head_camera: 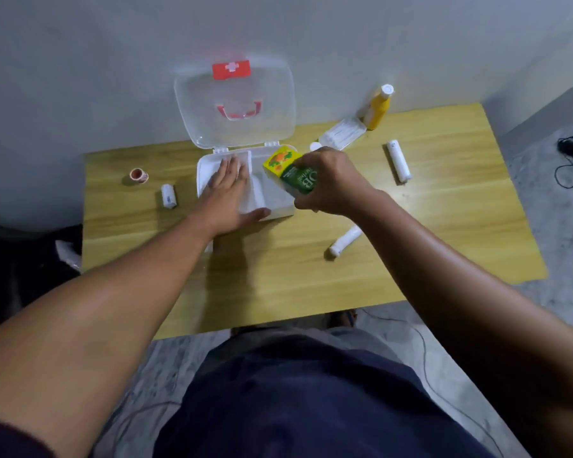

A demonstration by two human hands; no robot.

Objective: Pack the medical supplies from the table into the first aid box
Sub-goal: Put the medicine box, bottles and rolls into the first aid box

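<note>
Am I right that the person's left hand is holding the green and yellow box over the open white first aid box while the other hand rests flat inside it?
Not quite: the head view shows the right hand holding the green and yellow box over the open white first aid box, while the left hand rests flat inside it.
</note>
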